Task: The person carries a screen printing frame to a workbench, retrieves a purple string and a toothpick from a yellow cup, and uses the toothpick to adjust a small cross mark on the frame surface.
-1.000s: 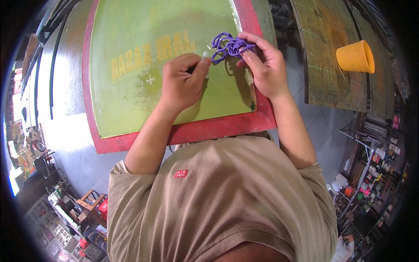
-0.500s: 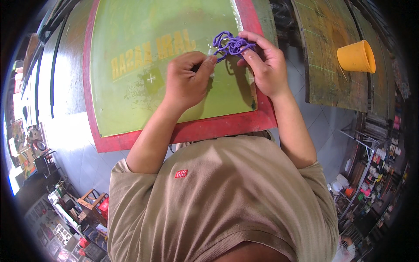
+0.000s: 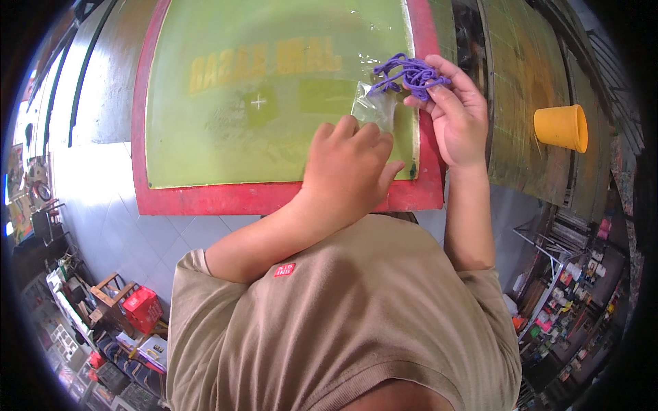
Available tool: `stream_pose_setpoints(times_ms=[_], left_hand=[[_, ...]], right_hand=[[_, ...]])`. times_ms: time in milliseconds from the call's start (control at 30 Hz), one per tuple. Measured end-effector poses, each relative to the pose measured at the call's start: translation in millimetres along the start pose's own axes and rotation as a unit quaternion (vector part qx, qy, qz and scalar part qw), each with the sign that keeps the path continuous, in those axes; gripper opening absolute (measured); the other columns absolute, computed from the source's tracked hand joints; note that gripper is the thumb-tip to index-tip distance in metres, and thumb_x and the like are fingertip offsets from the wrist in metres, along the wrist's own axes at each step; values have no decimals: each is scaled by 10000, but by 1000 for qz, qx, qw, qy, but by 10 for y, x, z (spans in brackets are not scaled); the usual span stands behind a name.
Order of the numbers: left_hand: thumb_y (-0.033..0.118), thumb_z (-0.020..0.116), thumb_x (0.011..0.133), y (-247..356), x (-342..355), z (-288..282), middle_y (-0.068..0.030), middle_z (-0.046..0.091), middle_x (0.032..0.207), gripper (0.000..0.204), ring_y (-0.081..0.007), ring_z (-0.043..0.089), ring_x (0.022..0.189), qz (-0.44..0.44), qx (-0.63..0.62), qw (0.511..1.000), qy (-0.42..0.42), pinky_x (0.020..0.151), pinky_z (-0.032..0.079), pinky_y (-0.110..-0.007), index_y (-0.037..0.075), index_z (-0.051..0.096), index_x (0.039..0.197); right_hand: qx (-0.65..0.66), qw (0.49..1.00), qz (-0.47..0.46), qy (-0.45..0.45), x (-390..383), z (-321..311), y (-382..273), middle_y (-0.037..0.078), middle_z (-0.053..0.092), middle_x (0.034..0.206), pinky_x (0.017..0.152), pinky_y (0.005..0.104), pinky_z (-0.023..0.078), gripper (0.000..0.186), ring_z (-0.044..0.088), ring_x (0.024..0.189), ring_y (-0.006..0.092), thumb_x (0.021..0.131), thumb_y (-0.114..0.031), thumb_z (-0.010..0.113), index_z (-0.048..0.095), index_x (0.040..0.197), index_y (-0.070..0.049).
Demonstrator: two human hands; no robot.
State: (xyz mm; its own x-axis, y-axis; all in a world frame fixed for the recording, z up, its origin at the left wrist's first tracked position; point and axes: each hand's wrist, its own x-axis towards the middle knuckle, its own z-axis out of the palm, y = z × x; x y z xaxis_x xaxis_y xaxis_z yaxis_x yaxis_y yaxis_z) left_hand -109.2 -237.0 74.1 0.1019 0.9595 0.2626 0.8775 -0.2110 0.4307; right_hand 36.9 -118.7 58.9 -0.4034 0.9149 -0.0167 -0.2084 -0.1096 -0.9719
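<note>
A tangled bundle of purple cord [image 3: 411,74] is held between the thumb and fingers of my right hand [image 3: 459,120], over the right edge of the green panel. A loose end of cord reaches down to a small clear plastic bag [image 3: 373,108]. My left hand [image 3: 348,161] is closed at the bag's near end, back up and knuckles bent. Its fingertips are hidden beneath it, and the thumb sticks out to the right. Under both hands is the green screen panel [image 3: 219,151] in a red frame [image 3: 288,201], with faded yellow lettering and a white cross mark.
An orange-yellow cup [image 3: 558,128] lies tilted on a stained wooden board [image 3: 510,103] at the right. Pale floor tiles [image 3: 164,240] show at the left. A red box [image 3: 142,309] sits lower left, and cluttered shelves [image 3: 569,308] stand lower right.
My left hand has turned back-up and moved right and nearer my body, onto the plastic bag. The right hand and cord appear further right. The whole view has shifted slightly.
</note>
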Motion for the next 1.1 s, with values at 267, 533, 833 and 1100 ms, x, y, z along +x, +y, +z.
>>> stream_pose_setpoints(times_ms=[267,533,833,1100], left_hand=[[169,699,800,-481,113,-327,-144,635,1050,349,-297,609,928,-273,-486,818,141,805,485,-376,29,621,1110],[248,706,773,-736,37,-278,-128,629,965,337,-310,596,845,-148,-25,982,111,772,475,-387,51,640,1038],[75,688,704,-538,68,-43,-74,624,745,34,-274,583,747,-86,-62,978,182,632,422,-380,64,659,719],[31,622,599,-159,39,350,-55,529,699,145,-244,533,666,24,1,989,145,593,401,-368,87,627,733]], right_hand=[[39,984,-102,-142,181,291,-441,128,611,1055,823,282,492,392,606,932,167,840,-2,582,490,1212,78],[-33,971,-136,-196,267,337,-560,148,589,1138,931,295,439,430,570,1044,177,851,-84,612,484,1221,93],[18,982,-142,-122,176,223,-504,97,636,1004,835,276,497,292,614,935,158,829,59,584,565,1120,56],[-70,972,-81,-209,364,247,-478,143,632,1078,837,309,492,347,619,952,188,816,9,603,550,1158,44]])
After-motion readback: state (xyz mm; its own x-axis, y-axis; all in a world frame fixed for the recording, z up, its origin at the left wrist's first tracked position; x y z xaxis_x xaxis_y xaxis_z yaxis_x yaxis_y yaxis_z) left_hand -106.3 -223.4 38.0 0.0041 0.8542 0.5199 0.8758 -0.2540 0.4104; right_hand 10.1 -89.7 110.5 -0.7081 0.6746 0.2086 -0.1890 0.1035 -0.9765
